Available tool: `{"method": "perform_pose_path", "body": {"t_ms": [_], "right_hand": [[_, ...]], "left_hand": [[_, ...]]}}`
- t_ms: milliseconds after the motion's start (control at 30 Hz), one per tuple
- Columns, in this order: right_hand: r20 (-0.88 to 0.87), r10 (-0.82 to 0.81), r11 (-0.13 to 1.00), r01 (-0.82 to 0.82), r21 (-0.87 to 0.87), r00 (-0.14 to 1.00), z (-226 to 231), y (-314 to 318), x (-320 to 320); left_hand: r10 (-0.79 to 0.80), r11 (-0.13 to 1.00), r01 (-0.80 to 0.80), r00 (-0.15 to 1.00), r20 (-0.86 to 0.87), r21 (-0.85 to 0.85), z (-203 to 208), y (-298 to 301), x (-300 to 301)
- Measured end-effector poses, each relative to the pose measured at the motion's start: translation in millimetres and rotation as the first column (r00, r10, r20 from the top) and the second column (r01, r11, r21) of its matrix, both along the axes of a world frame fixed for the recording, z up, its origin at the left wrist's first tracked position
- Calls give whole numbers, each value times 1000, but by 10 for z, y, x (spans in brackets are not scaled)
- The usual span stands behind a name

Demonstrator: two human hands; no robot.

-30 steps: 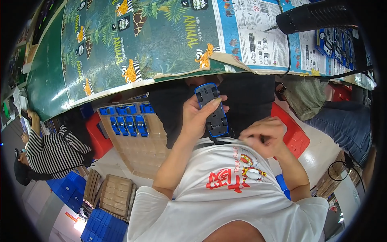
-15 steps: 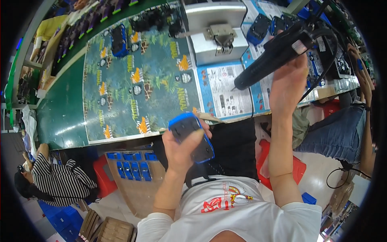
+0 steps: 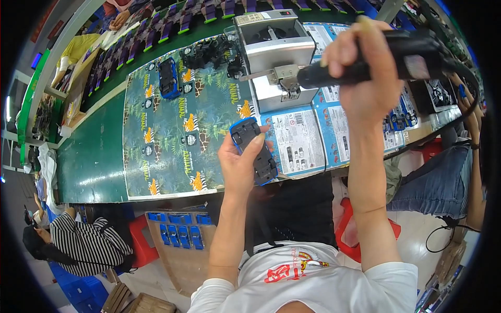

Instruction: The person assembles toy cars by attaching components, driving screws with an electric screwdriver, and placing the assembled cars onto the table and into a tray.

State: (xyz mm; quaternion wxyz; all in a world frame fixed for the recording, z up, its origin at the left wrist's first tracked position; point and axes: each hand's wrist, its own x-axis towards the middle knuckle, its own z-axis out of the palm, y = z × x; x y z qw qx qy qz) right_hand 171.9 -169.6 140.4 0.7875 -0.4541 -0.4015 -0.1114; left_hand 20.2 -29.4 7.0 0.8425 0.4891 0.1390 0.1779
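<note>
My left hand is closed around a blue toy car, its black underside turned up, just over the table's front edge. My thumb lies across the underside. My right hand grips a black electric screwdriver with a cable, its body nearly level. The screwdriver's front end is at the metal fitting on a silver screw feeder; whether they touch I cannot tell, and the bit is not visible. A second blue toy car lies underside up on the patterned sheet.
Black parts are heaped left of the feeder. Blue cars lie on the right, near a box of dark parts. Below the table edge stands a board with blue pieces. People sit at left and right.
My right hand has raised the screwdriver from above the printed sheet to the feeder's fitting. My left hand has moved up and forward with the toy car. The view has shifted slightly.
</note>
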Motion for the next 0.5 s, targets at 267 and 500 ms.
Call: {"method": "perform_pose_path", "body": {"t_ms": [267, 500], "right_hand": [[34, -169, 970, 172, -172, 985, -14, 326, -25], [-99, -125, 961, 96, -258, 987, 82, 433, 54]], "left_hand": [[35, 999, -35, 999, -30, 11, -43, -3, 19], [42, 998, -42, 999, 0, -39, -46, 2, 17]]}}
